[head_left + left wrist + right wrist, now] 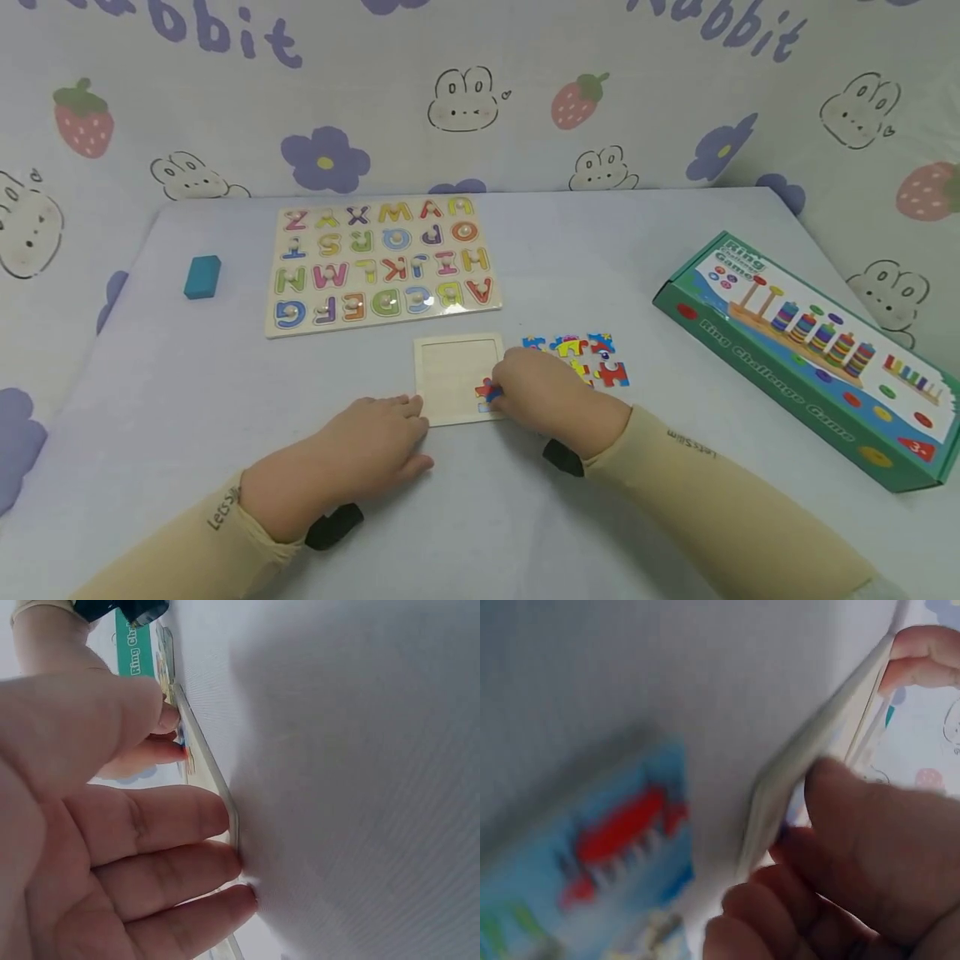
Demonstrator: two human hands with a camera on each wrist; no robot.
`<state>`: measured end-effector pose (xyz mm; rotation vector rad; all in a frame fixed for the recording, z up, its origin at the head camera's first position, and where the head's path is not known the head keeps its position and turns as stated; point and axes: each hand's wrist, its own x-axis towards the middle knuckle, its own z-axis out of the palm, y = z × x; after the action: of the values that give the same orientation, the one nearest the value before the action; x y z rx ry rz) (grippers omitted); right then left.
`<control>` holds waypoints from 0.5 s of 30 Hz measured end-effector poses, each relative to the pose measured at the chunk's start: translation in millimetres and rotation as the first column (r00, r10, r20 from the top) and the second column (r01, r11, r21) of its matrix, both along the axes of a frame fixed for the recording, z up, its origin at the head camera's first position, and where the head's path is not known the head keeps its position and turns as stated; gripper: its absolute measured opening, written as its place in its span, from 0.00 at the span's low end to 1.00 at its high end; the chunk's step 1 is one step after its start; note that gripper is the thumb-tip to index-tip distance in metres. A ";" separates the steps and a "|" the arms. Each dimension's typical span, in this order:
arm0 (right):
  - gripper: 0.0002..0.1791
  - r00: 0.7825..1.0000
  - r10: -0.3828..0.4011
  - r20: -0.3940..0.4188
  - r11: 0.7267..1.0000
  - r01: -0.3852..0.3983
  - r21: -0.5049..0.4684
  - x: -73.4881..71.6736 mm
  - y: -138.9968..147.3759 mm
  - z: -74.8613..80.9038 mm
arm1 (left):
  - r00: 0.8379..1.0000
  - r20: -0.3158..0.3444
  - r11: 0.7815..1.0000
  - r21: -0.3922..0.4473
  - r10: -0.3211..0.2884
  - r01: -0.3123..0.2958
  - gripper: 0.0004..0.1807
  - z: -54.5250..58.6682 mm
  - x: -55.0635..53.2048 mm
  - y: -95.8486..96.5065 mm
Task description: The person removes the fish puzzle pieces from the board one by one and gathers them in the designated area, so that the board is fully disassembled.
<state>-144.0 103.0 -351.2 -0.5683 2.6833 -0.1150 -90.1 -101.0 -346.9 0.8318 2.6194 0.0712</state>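
Right hand (543,396) pinches a red-and-blue jigsaw piece (487,392) at the wooden puzzle tray's (453,367) lower right corner.
Left hand (375,442), fingers straight, rests against the tray's left edge, seemingly bracing it. Loose jigsaw pieces (592,358) lie beside the tray, partly hidden by the right hand; its wrist view is blurred.

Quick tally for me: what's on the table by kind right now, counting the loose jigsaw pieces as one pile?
Alphabet peg board: 1
Small jigsaw tray: 1
Jigsaw piece pinched by the right hand in the tray: 1
Pile of loose jigsaw pieces: 1
Ring game box: 1
Blue block: 1
Total: 6
The left hand presses the tray's edge.
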 end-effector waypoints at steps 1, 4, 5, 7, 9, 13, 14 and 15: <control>0.11 1.000 0.019 -0.004 0.999 -0.018 0.031 -0.4 -1.1 0.7 | 1.000 -0.002 1.000 -0.002 -0.002 0.002 0.26 0.0 0.0 -0.3; 0.15 0.997 0.072 0.004 0.989 -0.072 0.130 -1.6 -5.3 3.8 | 1.000 -0.010 1.000 -0.007 -0.011 0.011 0.25 -0.3 -0.5 -0.6; 0.17 0.996 0.086 0.010 0.984 -0.086 0.154 -1.8 -6.5 5.0 | 1.000 -0.013 1.000 -0.008 -0.013 0.013 0.25 -0.2 -0.6 -0.4; 0.18 0.994 0.105 0.016 0.978 -0.107 0.178 -2.0 -8.1 7.0 | 1.000 -0.016 1.000 -0.012 -0.016 0.015 0.26 -0.2 -0.8 -0.1; 0.19 0.994 0.111 0.014 0.978 -0.112 0.177 -2.1 -8.6 8.2 | 1.000 -0.019 1.000 -0.013 -0.018 0.018 0.26 -0.2 -0.8 0.3; 0.17 0.990 0.139 -0.008 0.973 -0.135 0.189 -3.9 -8.5 8.9 | 0.999 -0.023 1.000 -0.014 -0.022 0.022 0.26 0.3 -0.5 1.1; 0.17 0.990 0.143 -0.010 0.972 -0.138 0.192 -4.5 -8.5 8.9 | 0.999 -0.024 1.000 -0.015 -0.023 0.022 0.26 0.4 -0.4 1.3; 0.16 0.989 0.150 -0.013 0.970 -0.145 0.194 -5.3 -8.4 8.6 | 0.999 -0.025 1.000 -0.015 -0.023 0.023 0.26 0.5 -0.4 1.4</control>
<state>-149.3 94.6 -342.5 -0.7080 2.6279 0.1933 -90.5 -99.6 -346.4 0.8632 2.6297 0.0358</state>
